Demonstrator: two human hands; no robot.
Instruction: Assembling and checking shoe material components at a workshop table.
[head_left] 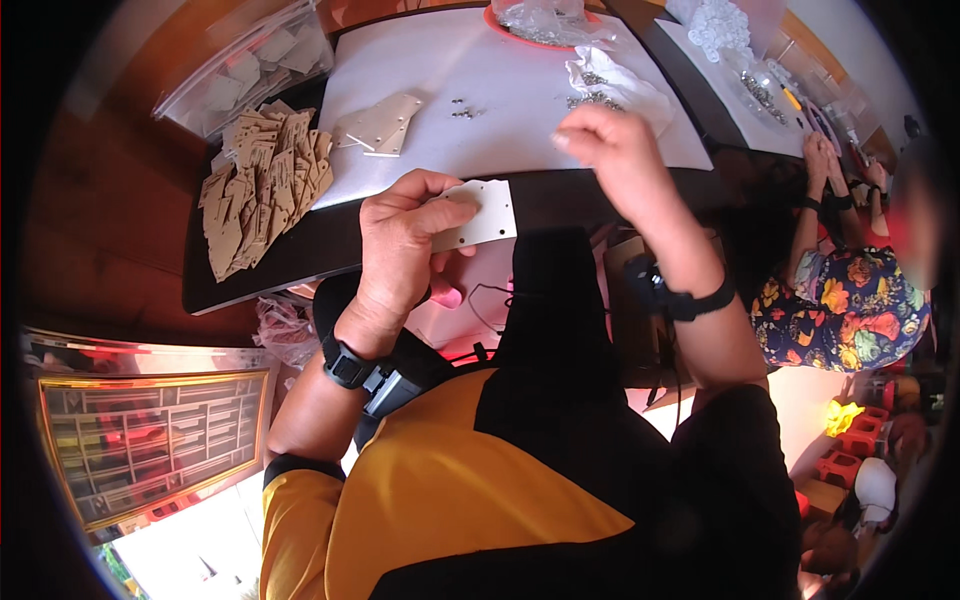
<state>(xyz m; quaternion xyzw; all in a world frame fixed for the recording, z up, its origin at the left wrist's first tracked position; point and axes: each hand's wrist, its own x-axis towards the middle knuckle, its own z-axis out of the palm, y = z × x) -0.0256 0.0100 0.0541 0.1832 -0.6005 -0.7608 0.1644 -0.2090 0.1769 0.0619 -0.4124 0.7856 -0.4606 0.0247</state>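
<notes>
My left hand (405, 225) grips a white card (490, 215) with small holes along its edges, holding it over the table's near edge. The thumb lies on top of the card and the fingers curl beneath. To the right, my right hand (615, 150) is raised at the near side of the table, its fingers bent and drawn together; whatever they may hold is too small to make out. Just beyond it lie small shiny metal pieces (595, 100) on a crumpled white plastic bag (640, 100). More small metal pieces (463, 110) are scattered mid-table, beside a few loose white cards (385, 125).
A heap of brown cards (265, 180) covers the table's left corner. Behind it stands a clear box (250, 70) of white pieces. A red basin (535, 40) with plastic bags sits at the far edge. At the right, another person (840, 290) works at a neighbouring table.
</notes>
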